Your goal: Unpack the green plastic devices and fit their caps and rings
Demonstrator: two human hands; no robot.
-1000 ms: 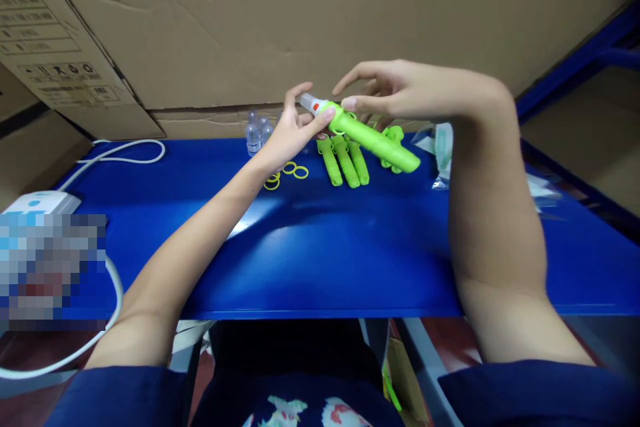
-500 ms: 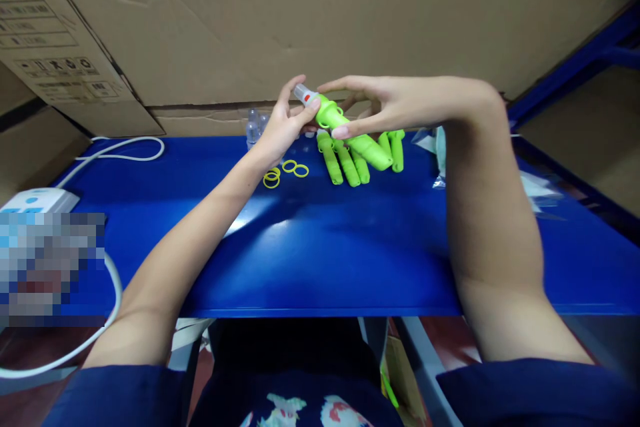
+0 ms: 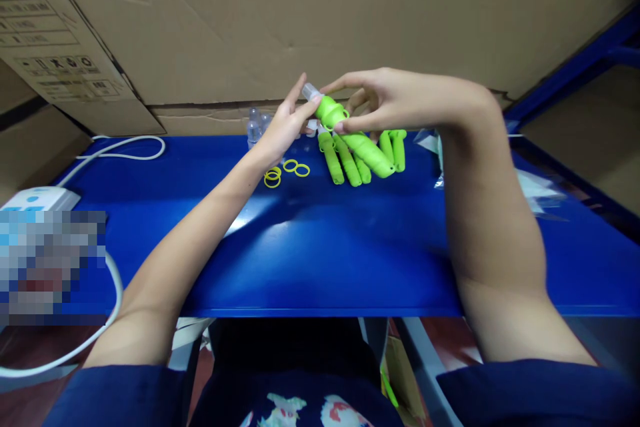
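A lime-green pen-shaped tool (image 3: 353, 137) with a clear tip is held tilted above the far edge of the blue table (image 3: 320, 247) — both hands grasp it. The left hand (image 3: 283, 127) pinches its clear tip end; the right hand (image 3: 390, 100) grips the green barrel just behind that. Under the tool lie more green barrels (image 3: 345, 161). Left of them sit 3 or so yellow rings (image 3: 285, 170), with clear caps (image 3: 256, 123) behind — a cardboard box (image 3: 300, 20) backs the table.

— What colour is the plastic tube (image 3: 356, 140) being held?
— Lime green, with a clear tip. The spare tubes (image 3: 345, 163) match; rubber rings (image 3: 286, 170) are yellow.
— And the tabletop (image 3: 320, 247)?
— Glossy blue, against plain brown cardboard (image 3: 300, 20).
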